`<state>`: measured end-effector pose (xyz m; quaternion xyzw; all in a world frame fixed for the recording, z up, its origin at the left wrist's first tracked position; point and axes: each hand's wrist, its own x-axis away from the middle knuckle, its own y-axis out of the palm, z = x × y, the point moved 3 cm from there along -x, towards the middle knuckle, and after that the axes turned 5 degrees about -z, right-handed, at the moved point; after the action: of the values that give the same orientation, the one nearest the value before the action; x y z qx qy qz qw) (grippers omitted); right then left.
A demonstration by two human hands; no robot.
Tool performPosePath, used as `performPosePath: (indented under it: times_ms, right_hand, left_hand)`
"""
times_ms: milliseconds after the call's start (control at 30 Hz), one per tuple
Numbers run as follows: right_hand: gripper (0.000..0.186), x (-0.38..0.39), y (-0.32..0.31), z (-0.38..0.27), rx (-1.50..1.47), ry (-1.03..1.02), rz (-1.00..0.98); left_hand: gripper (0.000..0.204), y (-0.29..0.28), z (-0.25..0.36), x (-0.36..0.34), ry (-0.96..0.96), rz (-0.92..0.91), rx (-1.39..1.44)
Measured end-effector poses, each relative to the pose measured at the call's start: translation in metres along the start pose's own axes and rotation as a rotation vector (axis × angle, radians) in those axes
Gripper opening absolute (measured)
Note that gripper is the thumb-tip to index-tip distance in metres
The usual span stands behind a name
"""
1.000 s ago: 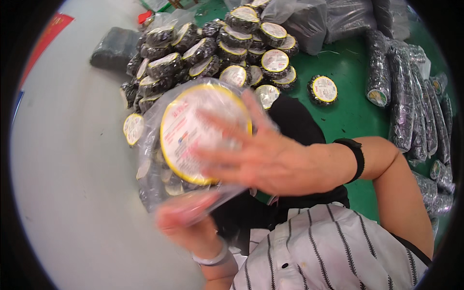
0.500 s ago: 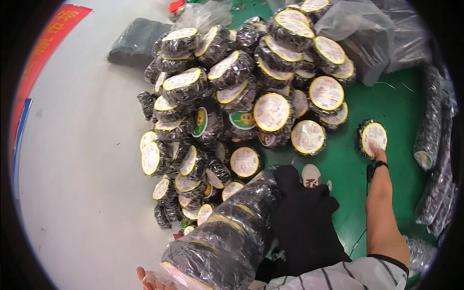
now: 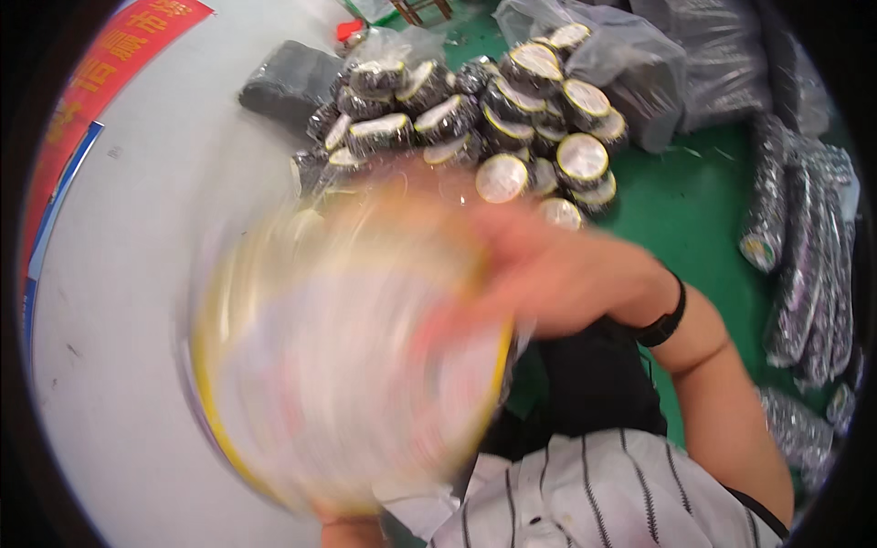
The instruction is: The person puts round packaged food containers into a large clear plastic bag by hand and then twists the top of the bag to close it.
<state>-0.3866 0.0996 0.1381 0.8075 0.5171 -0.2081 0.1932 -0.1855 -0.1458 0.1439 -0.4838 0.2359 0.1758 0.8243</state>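
My right hand [image 3: 539, 265] is closed on the edge of a round plastic-wrapped pack [image 3: 338, 356] with a white, yellow-rimmed label. Lifted close in front of me, the pack is smeared by motion and covers much of the left half. Below its lower edge a bit of my left arm [image 3: 350, 532] shows; the fingers of that hand are hidden. Beyond the lifted pack lies a heap of similar round black packs [image 3: 501, 178], partly covered by my right hand. A scrap of clear plastic [image 3: 416, 500] shows beside my left arm.
Long plastic-wrapped rolls [image 3: 795, 265] lie along the right side of the green floor [image 3: 690, 196]. Big clear bags [image 3: 649, 82] stand behind the heap. A grey wrapped bundle [image 3: 290, 80] sits at the far left, near a red banner [image 3: 114, 68].
My right hand has picked up the lone pack from the green floor and brought it left and close. The long clear bag of packs and my left hand are now mostly hidden behind it.
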Motion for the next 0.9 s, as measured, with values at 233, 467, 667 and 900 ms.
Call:
performPosePath:
  times_ms: [233, 467, 667, 900]
  right_hand:
    - [0.088, 0.196, 0.112, 0.009, -0.013, 0.548, 0.391]
    - [0.057, 0.154, 0.086, -0.035, 0.299, 0.537, 0.815]
    - [0.062, 0.004, 0.203, -0.059, 2.012, 0.04, -0.548]
    - [0.02, 0.004, 0.097, -0.083, 0.212, 0.407, -0.58]
  left_hand:
    - [0.018, 0.033, 0.11, 0.15, -0.173, -0.285, 0.922]
    - [0.016, 0.055, 0.141, 0.152, -0.122, -0.457, 1.105]
    - [0.027, -0.027, 0.113, 0.07, -0.272, 0.094, 1.806]
    - [0.04, 0.023, -0.179, 0.197, -0.737, 0.451, 0.4]
